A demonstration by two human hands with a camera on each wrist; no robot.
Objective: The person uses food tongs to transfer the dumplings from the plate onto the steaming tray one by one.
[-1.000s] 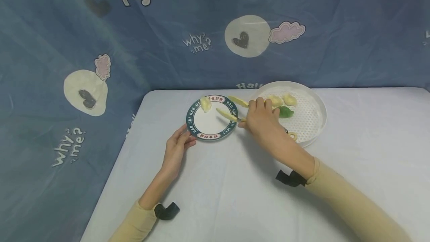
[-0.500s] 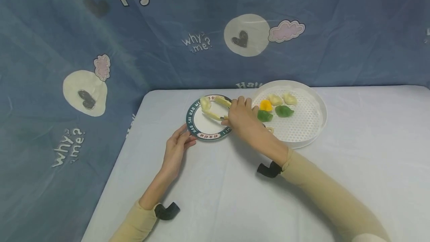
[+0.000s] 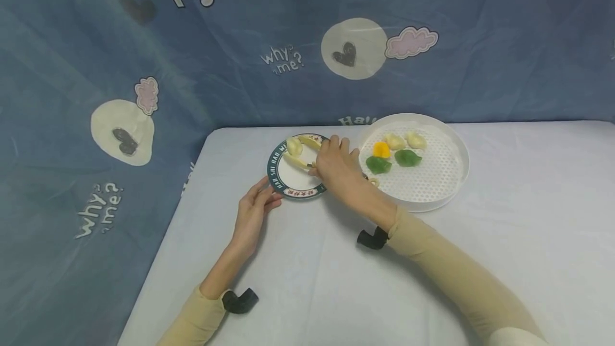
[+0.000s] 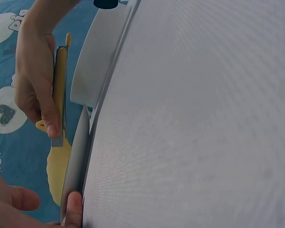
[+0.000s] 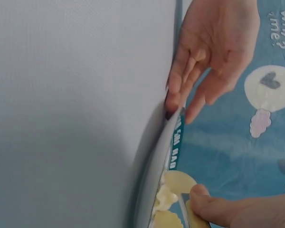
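In the head view, my left hand (image 3: 251, 217) holds the near left rim of a small plate (image 3: 295, 179) with a green lettered border. The fingers of that hand lie under the rim in the right wrist view. My right hand (image 3: 338, 167) grips a pair of tongs (image 4: 60, 90), silver-bodied with yellow ends. Their yellow tips stand on either side of a pale yellow dumpling (image 3: 294, 147) at the plate's far left. From the right wrist, the dumpling (image 5: 165, 198) shows close against the tong tips, low over the plate.
Right of the plate stands a round white tray (image 3: 439, 186) with a perforated base. In it lie two pale dumplings (image 3: 416, 140), two green dumplings (image 3: 408, 158) and an orange one (image 3: 381, 149). A blue printed cloth (image 3: 250, 84) hangs behind the white table (image 3: 307, 282).
My right hand has moved left from the tray to the plate with the tongs, whose tips now flank the pale dumpling. The tray's contents have come into view. My left hand stays at the rim.
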